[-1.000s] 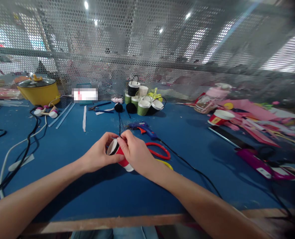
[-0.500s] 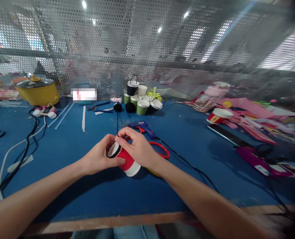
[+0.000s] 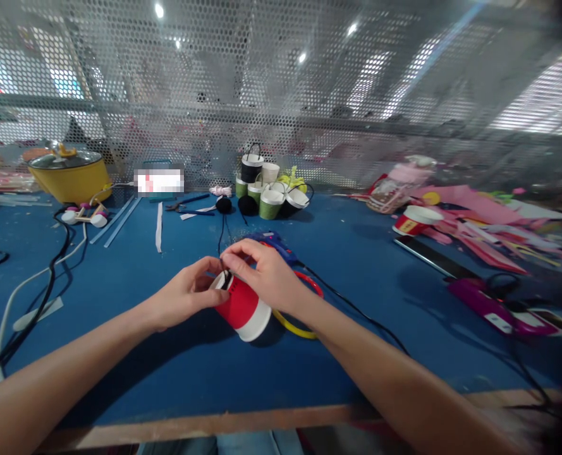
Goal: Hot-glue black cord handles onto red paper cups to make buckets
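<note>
A red and white paper cup [image 3: 246, 309] is tilted above the blue table, its mouth toward the upper left. My left hand [image 3: 186, 296] is closed on the cup's rim side, thumb along the outside. My right hand [image 3: 256, 268] pinches black yarn [image 3: 221, 237] at the rim. That yarn runs back to a black ball of yarn [image 3: 224, 205]; dark strands lie at the cup's mouth. Behind my right hand lies a blue glue gun [image 3: 275, 243], partly hidden. A red ring [image 3: 313, 282] and a yellow ring [image 3: 293, 327] lie partly under my right forearm.
Small cups wrapped in green or black [image 3: 272, 203] stand at the back middle. Pliers [image 3: 186, 206] lie left of them. A yellow pot [image 3: 72, 177] stands far left, near cables. A phone [image 3: 432, 258], purple power strip [image 3: 499, 308] and pink scraps [image 3: 480, 218] are right.
The cup has turned so more of its red side and less of its mouth shows. The yarn, straight before, now bends slightly. More of the yellow ring is visible.
</note>
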`<act>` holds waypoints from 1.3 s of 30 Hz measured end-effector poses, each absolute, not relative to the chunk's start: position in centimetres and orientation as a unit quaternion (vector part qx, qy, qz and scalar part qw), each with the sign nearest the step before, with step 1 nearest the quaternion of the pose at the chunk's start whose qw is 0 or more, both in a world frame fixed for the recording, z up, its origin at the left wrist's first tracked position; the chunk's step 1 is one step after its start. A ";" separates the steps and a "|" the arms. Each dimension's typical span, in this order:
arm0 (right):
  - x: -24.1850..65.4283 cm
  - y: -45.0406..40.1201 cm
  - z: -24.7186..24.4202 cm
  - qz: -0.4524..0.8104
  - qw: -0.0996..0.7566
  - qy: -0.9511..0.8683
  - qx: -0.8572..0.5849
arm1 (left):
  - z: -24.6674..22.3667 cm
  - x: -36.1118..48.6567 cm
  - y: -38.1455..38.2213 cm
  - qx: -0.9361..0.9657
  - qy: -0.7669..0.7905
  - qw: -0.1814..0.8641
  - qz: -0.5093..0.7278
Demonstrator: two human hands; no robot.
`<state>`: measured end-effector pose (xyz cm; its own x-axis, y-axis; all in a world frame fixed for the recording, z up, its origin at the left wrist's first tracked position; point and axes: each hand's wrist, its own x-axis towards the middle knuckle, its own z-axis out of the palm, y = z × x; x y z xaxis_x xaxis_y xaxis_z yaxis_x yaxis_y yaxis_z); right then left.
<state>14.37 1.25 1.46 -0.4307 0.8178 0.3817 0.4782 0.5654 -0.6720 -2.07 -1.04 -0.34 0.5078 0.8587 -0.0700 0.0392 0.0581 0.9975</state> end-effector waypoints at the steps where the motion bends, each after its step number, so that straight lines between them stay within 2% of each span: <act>1: 14.8 1.7 1.8 0.234 0.350 -0.808 -0.412 | -0.5 -2.1 -1.0 0.595 0.364 0.635 0.332; 4: 16.7 3.7 2.6 0.148 0.295 -0.792 -0.514 | -1.1 -2.0 -1.0 0.586 0.337 0.657 0.334; 7: 19.4 5.8 2.5 0.039 0.180 -0.760 -0.623 | -1.7 -2.0 -0.9 0.613 0.319 0.641 0.332; 11: 22.1 7.5 0.9 0.040 0.107 -0.748 -0.654 | -1.8 -2.0 -0.8 0.680 0.335 0.565 0.326; 14: 22.4 7.9 -0.4 0.057 0.079 -0.739 -0.666 | -1.6 -2.2 -0.9 0.696 0.340 0.550 0.311; 19: 21.8 8.9 -1.5 0.063 0.116 -0.719 -0.683 | -1.6 -2.3 -0.9 0.703 0.327 0.550 0.312; 26: 22.4 7.2 0.8 0.095 0.237 -0.702 -0.665 | -1.9 -2.4 -0.4 0.684 0.315 0.568 0.333; 31: 22.4 3.2 3.8 0.281 0.319 -0.681 -0.596 | -2.0 -2.7 0.0 0.682 0.310 0.561 0.352; 34: 21.7 1.4 4.5 0.329 0.328 -0.699 -0.543 | -1.9 -2.8 0.2 0.674 0.315 0.560 0.364; 39: 20.6 -0.6 4.3 0.365 0.293 -0.702 -0.538 | -2.0 -2.9 0.6 0.658 0.321 0.572 0.370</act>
